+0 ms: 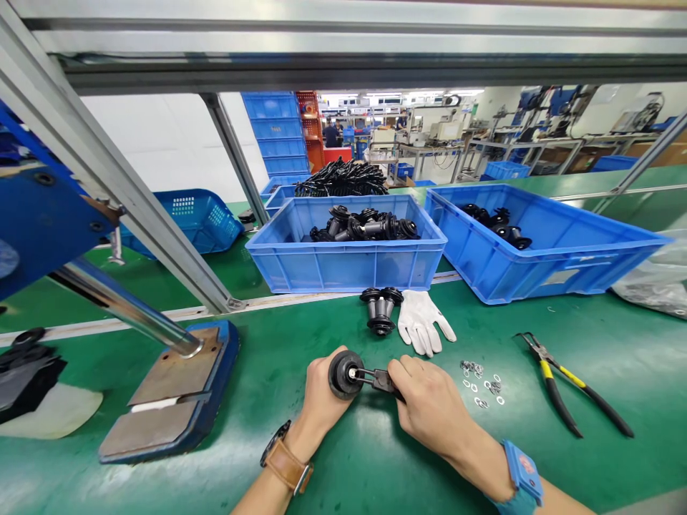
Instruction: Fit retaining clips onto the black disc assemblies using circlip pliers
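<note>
My left hand (320,393) is wrapped round a black flanged hub (341,385), its round end turned toward me and to the right. My right hand (429,400) grips a pair of snap-ring pliers (383,381), whose thin tips reach the light-coloured centre of the hub. Whether a ring sits on those tips is too small to tell. Small metal snap rings (494,387) lie scattered right of my right hand. Beyond my hands, a few similar hubs (380,315) stand together beside a white glove (421,320).
Larger pliers (552,368) with black and yellow handles lie at the right. Behind, a blue bin (348,266) and another blue bin (558,275) hold hubs. A press base (172,422) stands left, under a metal frame post (161,229). A plastic bag (658,282) lies far right.
</note>
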### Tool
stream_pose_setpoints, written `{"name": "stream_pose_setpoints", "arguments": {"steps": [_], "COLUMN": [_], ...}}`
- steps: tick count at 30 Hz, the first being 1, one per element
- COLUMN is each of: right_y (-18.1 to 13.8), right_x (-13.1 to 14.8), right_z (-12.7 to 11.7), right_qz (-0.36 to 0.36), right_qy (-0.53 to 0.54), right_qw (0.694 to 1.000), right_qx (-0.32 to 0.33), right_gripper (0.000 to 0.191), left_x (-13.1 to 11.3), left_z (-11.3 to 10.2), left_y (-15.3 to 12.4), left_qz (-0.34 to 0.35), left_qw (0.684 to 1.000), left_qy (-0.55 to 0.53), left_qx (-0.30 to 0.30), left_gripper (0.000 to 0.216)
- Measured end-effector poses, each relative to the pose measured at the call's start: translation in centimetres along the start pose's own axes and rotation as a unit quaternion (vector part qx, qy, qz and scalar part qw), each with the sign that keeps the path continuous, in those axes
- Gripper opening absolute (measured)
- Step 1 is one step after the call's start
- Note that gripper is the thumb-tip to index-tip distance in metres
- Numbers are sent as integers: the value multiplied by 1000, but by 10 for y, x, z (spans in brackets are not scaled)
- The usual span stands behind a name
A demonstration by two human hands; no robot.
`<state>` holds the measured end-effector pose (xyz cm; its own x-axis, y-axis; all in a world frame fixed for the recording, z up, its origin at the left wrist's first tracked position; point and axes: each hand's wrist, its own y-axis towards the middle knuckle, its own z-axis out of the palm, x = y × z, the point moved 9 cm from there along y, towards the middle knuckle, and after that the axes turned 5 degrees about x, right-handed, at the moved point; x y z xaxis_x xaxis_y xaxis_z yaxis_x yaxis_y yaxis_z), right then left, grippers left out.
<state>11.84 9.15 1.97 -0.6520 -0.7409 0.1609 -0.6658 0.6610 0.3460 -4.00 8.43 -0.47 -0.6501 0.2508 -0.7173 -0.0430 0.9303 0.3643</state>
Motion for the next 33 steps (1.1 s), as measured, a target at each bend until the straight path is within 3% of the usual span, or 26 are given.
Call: {"name": "stream_pose_setpoints", "arguments": {"steps": [21,27,33], "right_y": [-1,5,-1], "right_x": [0,-3,0], "right_z": [8,15,31], "right_qz": [14,13,63], "right_qy": [5,26,57], "right_qw": [1000,999,992], "right_qx": [13,45,94], "right_gripper": [26,22,17], "left_x": [-2,-1,-3], "left_z": [-3,-3,-13], "left_y": [-1,-1,-7], "left_qz": [12,5,-26], "left_qw": [1000,1000,994], "left_qy": [2,16,39], "left_qx": [-14,-23,-98], "left_gripper": [10,11,19]}}
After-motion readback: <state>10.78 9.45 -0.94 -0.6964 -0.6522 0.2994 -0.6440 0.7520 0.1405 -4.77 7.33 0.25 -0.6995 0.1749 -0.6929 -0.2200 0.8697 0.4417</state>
